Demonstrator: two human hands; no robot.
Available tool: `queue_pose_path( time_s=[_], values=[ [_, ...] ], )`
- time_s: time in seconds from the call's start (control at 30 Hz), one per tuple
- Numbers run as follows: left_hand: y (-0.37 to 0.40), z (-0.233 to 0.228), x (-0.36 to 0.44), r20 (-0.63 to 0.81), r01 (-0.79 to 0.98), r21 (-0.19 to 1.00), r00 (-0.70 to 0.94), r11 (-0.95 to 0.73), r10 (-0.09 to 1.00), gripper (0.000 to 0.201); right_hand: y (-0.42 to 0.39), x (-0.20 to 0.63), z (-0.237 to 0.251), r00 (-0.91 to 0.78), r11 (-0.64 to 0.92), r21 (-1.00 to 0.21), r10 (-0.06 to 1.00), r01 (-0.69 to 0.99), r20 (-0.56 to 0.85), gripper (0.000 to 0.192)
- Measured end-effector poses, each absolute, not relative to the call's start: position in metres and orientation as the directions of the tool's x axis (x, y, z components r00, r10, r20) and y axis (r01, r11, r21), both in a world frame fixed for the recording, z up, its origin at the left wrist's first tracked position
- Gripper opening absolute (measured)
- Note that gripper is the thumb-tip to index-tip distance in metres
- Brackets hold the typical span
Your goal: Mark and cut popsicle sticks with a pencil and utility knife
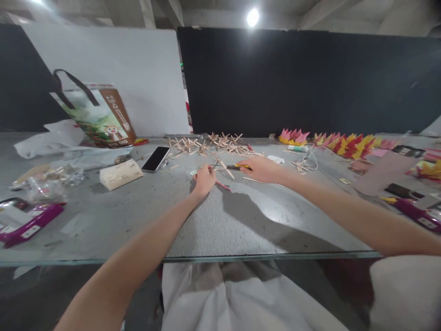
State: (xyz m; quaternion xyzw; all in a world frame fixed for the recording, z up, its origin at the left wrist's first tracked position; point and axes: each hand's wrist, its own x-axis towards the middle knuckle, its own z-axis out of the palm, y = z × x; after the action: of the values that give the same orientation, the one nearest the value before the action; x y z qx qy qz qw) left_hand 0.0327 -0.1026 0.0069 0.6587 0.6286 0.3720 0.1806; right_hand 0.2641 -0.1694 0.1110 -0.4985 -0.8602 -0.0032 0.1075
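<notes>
Near the middle of the table, my left hand (206, 179) is closed, its fingertips pinched on crossed wooden sticks (226, 169) that point toward the right. My right hand (261, 168) wraps round a yellow-and-black tool (242, 167) that looks like a utility knife, its tip at the sticks; blur hides whether they touch. A thin red stick (223, 185) lies just below the left fingertips. Behind both hands spreads a pile of crossed wooden stick pieces (225, 143). A loose flat stick (252, 179) lies under the right hand.
Left of my hands are a phone (156, 159), a pale block (121, 174), a printed bag (99, 115), clear plastic bags (51, 181) and a purple package (32, 224). At right stand pink, yellow and red paper flowers (347, 145), a white cable (313, 158) and a glue-like tube (298, 148).
</notes>
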Motion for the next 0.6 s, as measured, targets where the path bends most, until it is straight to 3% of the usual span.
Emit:
queue_pose_path(
  time_s=[0.07,0.13,0.33,0.43,0.6],
  values=[
    [-0.103,0.009,0.032,0.282,0.676,0.717,-0.055,-0.173,0.958,0.026,-0.172,0.273,0.09,-0.384,0.478,-0.213,0.847,0.852,0.367,0.04],
    [-0.106,0.011,0.032,0.323,0.641,0.726,0.003,-0.25,0.946,0.035,-0.178,0.281,0.068,-0.243,0.419,-0.332,0.854,0.845,0.46,0.042],
    [-0.124,0.016,0.038,0.434,0.491,0.709,0.262,-0.506,0.862,0.075,-0.204,0.289,0.034,-0.146,0.386,-0.526,0.886,0.758,0.44,0.046],
    [-0.133,0.017,0.043,0.418,0.454,0.711,0.341,-0.537,0.842,0.08,-0.21,0.283,0.035,-0.188,0.402,-0.527,0.891,0.749,0.413,0.045],
    [-0.145,0.022,0.048,0.369,0.422,0.743,0.389,-0.519,0.844,0.071,-0.212,0.269,0.033,-0.262,0.432,-0.439,0.88,0.788,0.397,0.047]
  ],
)
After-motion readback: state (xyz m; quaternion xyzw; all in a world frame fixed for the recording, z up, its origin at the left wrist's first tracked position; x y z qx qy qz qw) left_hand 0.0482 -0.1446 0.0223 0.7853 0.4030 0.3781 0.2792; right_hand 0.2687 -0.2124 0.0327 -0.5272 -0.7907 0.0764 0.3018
